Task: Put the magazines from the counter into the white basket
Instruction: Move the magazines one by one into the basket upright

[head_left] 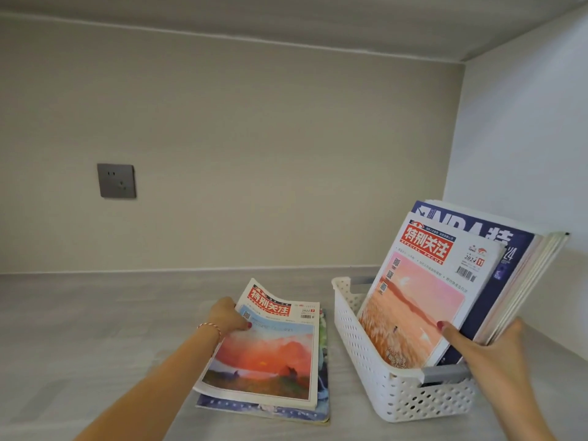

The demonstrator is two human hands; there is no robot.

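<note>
A small stack of magazines lies on the grey counter (95,329). Its top magazine (270,351) has a red title and a sunset cover, and its left edge is lifted and curled. My left hand (226,316) grips that left edge, thumb on the cover. Under it lies a bluish magazine (273,412). To the right stands the white basket (366,361), perforated, with several magazines upright in it, leaning right. The front one (420,300) shows a pink cover; a dark blue one (496,275) stands behind. My right hand (486,351) holds these upright magazines, thumb on the pink cover.
A grey wall socket (116,180) sits on the beige back wall at the left. A white side wall (525,138) closes the corner right behind the basket. A shelf or ceiling runs overhead.
</note>
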